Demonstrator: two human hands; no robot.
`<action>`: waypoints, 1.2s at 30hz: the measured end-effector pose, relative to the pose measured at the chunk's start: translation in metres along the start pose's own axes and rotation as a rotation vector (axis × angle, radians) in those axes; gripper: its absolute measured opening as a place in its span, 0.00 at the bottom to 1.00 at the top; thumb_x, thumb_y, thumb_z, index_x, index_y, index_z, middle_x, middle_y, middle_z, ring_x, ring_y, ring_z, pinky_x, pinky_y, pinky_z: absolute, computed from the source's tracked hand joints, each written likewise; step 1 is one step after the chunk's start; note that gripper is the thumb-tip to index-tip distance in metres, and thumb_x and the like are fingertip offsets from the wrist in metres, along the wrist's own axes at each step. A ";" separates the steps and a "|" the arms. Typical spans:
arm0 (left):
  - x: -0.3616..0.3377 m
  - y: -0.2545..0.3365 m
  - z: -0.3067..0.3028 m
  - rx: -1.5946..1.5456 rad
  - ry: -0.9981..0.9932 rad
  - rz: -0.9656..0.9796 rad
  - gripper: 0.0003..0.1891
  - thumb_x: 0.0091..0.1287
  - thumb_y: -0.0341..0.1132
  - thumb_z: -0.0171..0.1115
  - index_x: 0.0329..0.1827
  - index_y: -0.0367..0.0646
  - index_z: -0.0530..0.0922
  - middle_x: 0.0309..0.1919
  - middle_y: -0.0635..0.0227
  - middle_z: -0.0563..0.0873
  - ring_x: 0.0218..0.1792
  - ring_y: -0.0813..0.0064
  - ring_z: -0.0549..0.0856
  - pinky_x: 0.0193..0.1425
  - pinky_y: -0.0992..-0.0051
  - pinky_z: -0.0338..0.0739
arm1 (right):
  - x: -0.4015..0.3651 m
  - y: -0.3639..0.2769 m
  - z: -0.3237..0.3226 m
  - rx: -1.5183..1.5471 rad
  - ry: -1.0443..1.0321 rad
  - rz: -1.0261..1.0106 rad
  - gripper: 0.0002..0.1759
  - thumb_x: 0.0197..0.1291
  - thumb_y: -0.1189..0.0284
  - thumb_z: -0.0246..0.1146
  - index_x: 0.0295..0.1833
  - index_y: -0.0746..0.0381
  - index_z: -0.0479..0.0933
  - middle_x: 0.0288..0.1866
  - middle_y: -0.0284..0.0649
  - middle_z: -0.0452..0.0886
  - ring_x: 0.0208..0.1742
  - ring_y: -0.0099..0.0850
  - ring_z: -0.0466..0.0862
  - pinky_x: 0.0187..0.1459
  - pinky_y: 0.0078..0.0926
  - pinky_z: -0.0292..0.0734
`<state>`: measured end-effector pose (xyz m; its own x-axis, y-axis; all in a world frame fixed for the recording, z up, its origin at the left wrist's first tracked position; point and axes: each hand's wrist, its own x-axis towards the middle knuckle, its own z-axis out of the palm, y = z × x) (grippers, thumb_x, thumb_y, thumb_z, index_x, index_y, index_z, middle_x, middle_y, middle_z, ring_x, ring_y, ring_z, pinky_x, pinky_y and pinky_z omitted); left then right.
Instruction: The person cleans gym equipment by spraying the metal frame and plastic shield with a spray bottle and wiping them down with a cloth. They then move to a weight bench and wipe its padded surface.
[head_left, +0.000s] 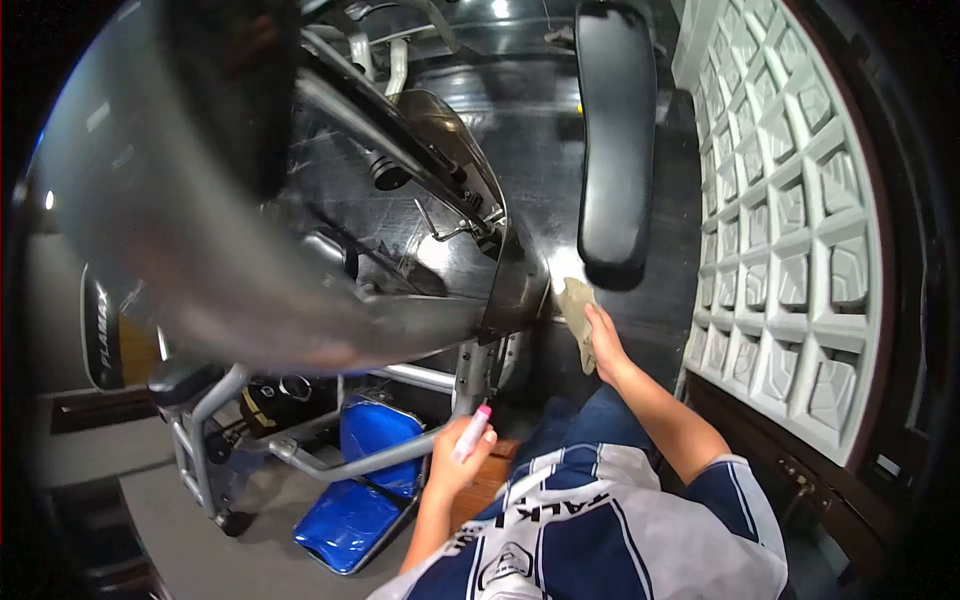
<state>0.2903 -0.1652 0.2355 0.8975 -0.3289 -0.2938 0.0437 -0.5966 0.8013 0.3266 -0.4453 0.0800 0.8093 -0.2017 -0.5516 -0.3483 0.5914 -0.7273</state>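
My left hand [462,452] is closed around a small white and pink bottle [472,434], its pink cap pointing up. In my right hand [603,345] is a greyish-beige cloth [577,318], held against or close to the lower edge of a dark, glossy machine panel [520,280]. Whether the cloth touches the panel I cannot tell. Just above the cloth, a long black padded bench [617,140] extends away from me.
A large curved machine part [250,270] fills the left. Below it are grey metal tubes [380,462], a blue folding chair [355,525] and a black bag [285,405]. A white panelled wall [790,210] runs along the right.
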 end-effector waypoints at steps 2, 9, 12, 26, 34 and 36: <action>0.000 -0.004 0.007 0.057 -0.027 0.015 0.10 0.63 0.36 0.69 0.35 0.37 0.82 0.25 0.61 0.81 0.27 0.65 0.80 0.34 0.67 0.73 | 0.031 0.005 0.030 -0.076 0.008 -0.083 0.31 0.77 0.55 0.48 0.74 0.66 0.63 0.72 0.44 0.70 0.73 0.33 0.68 0.73 0.30 0.57; -0.037 -0.062 0.023 0.167 -0.111 -0.227 0.11 0.64 0.37 0.69 0.36 0.36 0.83 0.27 0.61 0.83 0.28 0.64 0.83 0.36 0.69 0.77 | 0.061 0.091 0.137 -0.182 -0.062 -0.462 0.40 0.76 0.60 0.46 0.81 0.69 0.36 0.84 0.57 0.38 0.84 0.49 0.41 0.80 0.36 0.38; -0.048 -0.078 0.033 0.165 -0.158 -0.320 0.11 0.63 0.38 0.70 0.37 0.36 0.84 0.28 0.59 0.84 0.29 0.63 0.84 0.37 0.68 0.77 | 0.029 0.126 0.114 -0.101 -0.211 -0.284 0.40 0.75 0.62 0.46 0.80 0.71 0.37 0.84 0.57 0.38 0.84 0.50 0.41 0.80 0.36 0.38; -0.010 -0.083 0.044 0.275 -0.306 -0.179 0.09 0.60 0.36 0.70 0.36 0.38 0.83 0.29 0.60 0.84 0.31 0.60 0.83 0.37 0.66 0.78 | 0.114 0.117 0.113 -0.223 0.009 -0.568 0.40 0.75 0.58 0.46 0.82 0.63 0.37 0.85 0.53 0.31 0.84 0.52 0.31 0.79 0.51 0.29; -0.005 -0.073 0.066 0.224 -0.356 -0.121 0.08 0.59 0.32 0.70 0.37 0.38 0.82 0.28 0.59 0.83 0.30 0.58 0.83 0.36 0.66 0.78 | 0.080 0.057 0.138 -0.319 -0.037 -0.826 0.43 0.72 0.61 0.52 0.83 0.59 0.38 0.85 0.49 0.28 0.84 0.54 0.30 0.76 0.63 0.30; -0.005 -0.072 0.069 0.241 -0.357 -0.120 0.08 0.59 0.32 0.70 0.37 0.38 0.82 0.28 0.58 0.83 0.30 0.58 0.83 0.36 0.66 0.77 | 0.110 0.018 0.138 -0.337 0.026 -0.828 0.41 0.72 0.61 0.51 0.82 0.61 0.41 0.85 0.49 0.33 0.84 0.55 0.34 0.75 0.66 0.34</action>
<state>0.2525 -0.1711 0.1439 0.6825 -0.4541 -0.5727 -0.0030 -0.7854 0.6190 0.4750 -0.3494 0.0627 0.8534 -0.4824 0.1974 0.2191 -0.0116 -0.9756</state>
